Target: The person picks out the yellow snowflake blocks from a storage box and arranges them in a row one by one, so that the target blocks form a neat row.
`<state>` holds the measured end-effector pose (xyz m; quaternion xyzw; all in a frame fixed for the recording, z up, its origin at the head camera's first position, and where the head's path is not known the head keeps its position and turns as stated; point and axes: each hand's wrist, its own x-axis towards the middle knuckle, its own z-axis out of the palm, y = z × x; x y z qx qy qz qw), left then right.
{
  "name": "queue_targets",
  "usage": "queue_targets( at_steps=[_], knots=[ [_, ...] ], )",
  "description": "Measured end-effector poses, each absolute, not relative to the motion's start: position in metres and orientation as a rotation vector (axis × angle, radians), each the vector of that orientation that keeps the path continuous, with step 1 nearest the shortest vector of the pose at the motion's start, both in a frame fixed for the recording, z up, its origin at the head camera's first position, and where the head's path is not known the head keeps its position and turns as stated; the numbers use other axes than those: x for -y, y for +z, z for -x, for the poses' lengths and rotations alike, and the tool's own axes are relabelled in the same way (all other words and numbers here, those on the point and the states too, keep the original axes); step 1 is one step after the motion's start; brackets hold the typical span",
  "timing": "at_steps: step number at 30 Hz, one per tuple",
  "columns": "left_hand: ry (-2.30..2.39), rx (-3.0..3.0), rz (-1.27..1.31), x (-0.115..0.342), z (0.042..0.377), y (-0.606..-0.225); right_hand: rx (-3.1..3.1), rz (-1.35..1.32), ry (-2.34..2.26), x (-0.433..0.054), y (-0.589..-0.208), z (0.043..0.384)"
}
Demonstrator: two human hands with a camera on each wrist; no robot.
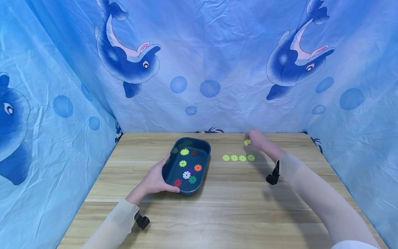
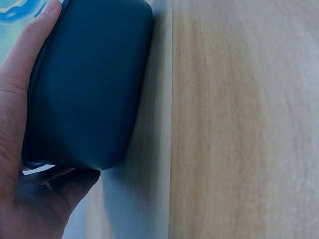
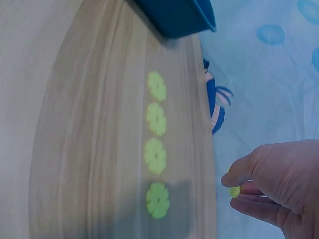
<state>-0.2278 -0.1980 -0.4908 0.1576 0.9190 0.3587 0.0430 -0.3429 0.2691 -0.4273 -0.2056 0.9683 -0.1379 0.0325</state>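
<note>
My left hand [image 1: 155, 177] grips a dark blue plastic bin [image 1: 207, 166] by its near left corner, thumb along the near side and fingers at the left side. In the left wrist view the bin's outer wall [image 2: 94, 84] fills much of the upper left. Inside lie several notched flower-shaped discs, among them an orange disc [image 1: 198, 167], a white disc [image 1: 186, 175] and a green disc [image 1: 192, 180]. Between thumb and fingers, my right hand [image 1: 257, 140] pinches a yellow-green disc [image 3: 235, 191] above the table's far edge. Several matching discs [image 1: 234, 158] lie in a row nearer me.
The wooden table [image 1: 236, 214] ends at a blue cloth backdrop [image 1: 199, 69] printed with dolphins, which also hangs at both sides. A black wrist camera [image 1: 142, 220] is strapped to the left wrist, another camera [image 1: 273, 177] to the right.
</note>
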Motion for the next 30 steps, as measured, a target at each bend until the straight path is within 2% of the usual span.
queue_targets(
  at_steps=[15,30],
  knots=[
    [1.105,-2.812,-0.494,0.198,0.229,-0.493,-2.934,0.602,-0.293,-0.309,-0.454,0.332],
    [1.116,-2.802,-0.478,0.196,0.228,-0.493,-2.879,0.62,-0.305,-0.318,-0.465,0.321]
  ],
)
